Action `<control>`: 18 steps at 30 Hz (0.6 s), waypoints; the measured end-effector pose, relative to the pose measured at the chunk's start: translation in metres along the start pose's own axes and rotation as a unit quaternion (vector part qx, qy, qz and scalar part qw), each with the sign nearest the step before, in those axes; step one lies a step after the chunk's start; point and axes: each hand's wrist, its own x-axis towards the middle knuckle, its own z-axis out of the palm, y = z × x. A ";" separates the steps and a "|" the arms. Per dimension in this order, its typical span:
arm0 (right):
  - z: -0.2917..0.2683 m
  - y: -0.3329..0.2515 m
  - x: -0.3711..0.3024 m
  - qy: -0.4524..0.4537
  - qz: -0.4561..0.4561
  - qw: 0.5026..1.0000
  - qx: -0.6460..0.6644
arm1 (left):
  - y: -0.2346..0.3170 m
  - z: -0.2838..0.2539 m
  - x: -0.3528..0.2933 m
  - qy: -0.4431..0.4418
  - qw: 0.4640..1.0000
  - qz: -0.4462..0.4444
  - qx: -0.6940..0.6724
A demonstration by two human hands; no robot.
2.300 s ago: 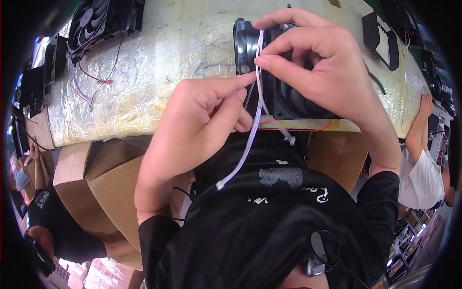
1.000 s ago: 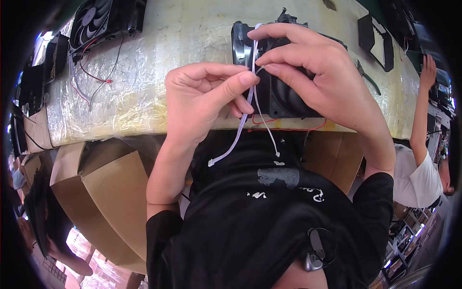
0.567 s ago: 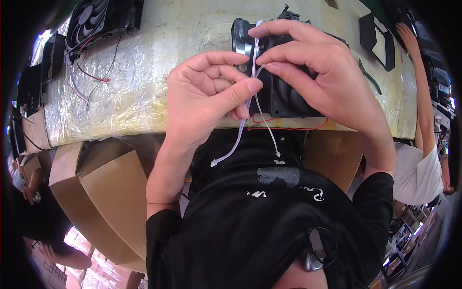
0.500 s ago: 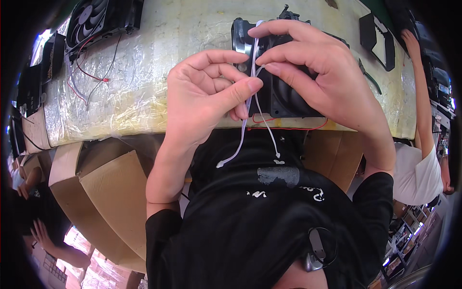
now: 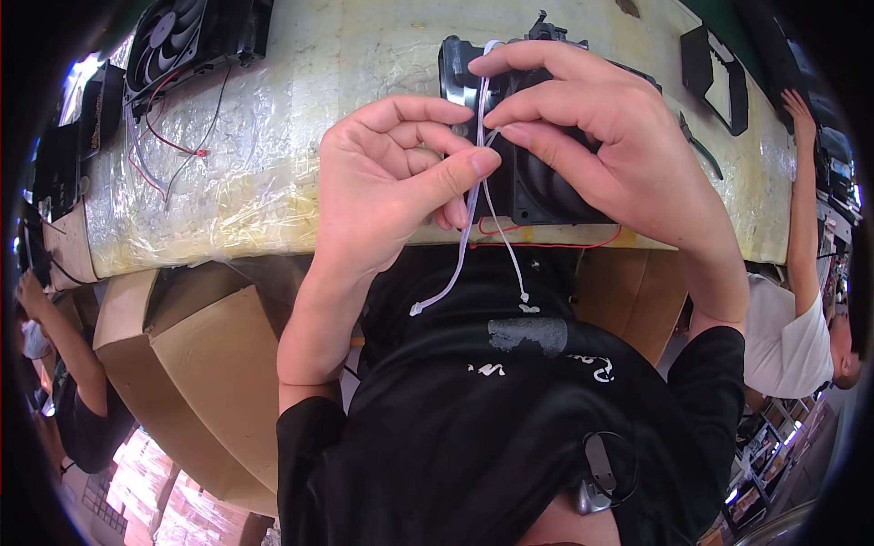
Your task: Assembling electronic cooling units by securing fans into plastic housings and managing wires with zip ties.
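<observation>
A black square cooling fan (image 5: 537,187) lies at the near edge of the plastic-wrapped workbench (image 5: 300,164), with a thin red wire along its front. My right hand (image 5: 601,155) covers the fan and pinches a white cable tie (image 5: 469,227) near its top. My left hand (image 5: 396,196) grips the same tie between thumb and forefinger just below. The tie's two loose ends hang down over my black shirt.
Another black fan (image 5: 187,41) with red and white wires sits at the bench's far left. A black square frame (image 5: 715,77) lies at the far right. Cardboard boxes (image 5: 209,364) stand under the bench. One person is at the left (image 5: 64,382), another in a white shirt at the right (image 5: 792,309).
My left hand has slid up the tie toward the right hand's pinch. The hanging ends have shortened. The person at the right has raised an arm over the bench.
</observation>
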 end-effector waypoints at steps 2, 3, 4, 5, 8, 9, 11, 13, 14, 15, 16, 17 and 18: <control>-0.003 0.003 0.001 -0.016 -0.002 1.000 0.012 | 0.001 0.000 0.001 -0.002 1.000 0.001 0.006; -0.005 0.004 0.003 -0.034 -0.003 0.999 0.025 | 0.002 -0.001 0.002 -0.005 1.000 0.002 0.016; -0.008 0.005 0.006 -0.033 -0.004 0.999 0.025 | 0.003 -0.001 0.003 -0.009 1.000 0.004 0.026; -0.012 0.006 0.012 -0.057 -0.025 0.997 0.050 | 0.004 -0.002 0.004 -0.009 1.000 0.004 0.026; -0.019 0.012 0.025 -0.119 -0.031 0.986 0.111 | 0.006 -0.004 0.006 -0.020 0.998 0.006 0.059; -0.021 0.013 0.029 -0.156 -0.018 0.977 0.146 | 0.006 -0.004 0.007 -0.019 0.997 0.009 0.068; -0.023 0.008 0.033 -0.167 -0.007 0.975 0.144 | 0.005 -0.004 0.007 -0.017 0.997 0.012 0.076; -0.025 0.001 0.035 -0.190 0.086 0.962 0.175 | 0.003 -0.007 0.006 -0.008 0.997 0.013 0.079; -0.024 0.001 0.035 -0.191 0.086 0.962 0.176 | 0.003 -0.007 0.005 -0.007 0.997 0.012 0.079; -0.024 0.002 0.033 -0.187 0.079 0.964 0.171 | 0.003 -0.006 0.005 -0.006 0.997 0.014 0.074; -0.023 0.002 0.033 -0.183 0.073 0.966 0.165 | 0.003 -0.006 0.005 -0.006 0.997 0.016 0.069; -0.022 0.006 0.032 -0.183 0.074 0.966 0.166 | 0.003 -0.004 0.006 -0.007 0.997 0.014 0.069; -0.021 0.011 0.032 -0.177 0.005 0.973 0.146 | 0.002 -0.001 0.007 -0.005 0.997 0.015 0.074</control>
